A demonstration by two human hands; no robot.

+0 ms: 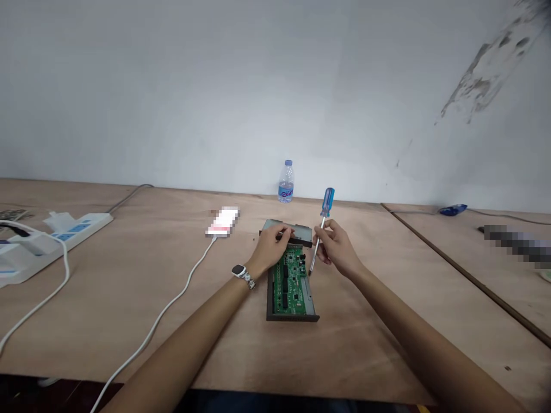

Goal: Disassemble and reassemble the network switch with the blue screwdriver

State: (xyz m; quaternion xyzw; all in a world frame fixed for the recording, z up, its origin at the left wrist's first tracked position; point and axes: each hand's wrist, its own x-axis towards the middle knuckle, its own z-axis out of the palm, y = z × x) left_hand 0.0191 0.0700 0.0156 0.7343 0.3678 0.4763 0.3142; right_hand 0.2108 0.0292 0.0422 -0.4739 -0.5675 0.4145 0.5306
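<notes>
The green circuit board lies on the wooden table below the left hand, closed on the metal cover, and the right hand's pinched screwdriver could slip and scratch it.

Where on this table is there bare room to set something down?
Between the right hand and the dark seam, and between the power strip and the phone. It's crowded around the circuit board, where the left hand and the screwdriver are close together.

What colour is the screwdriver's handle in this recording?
Translucent blue screwdriver handle, seen best in the head view.
</notes>
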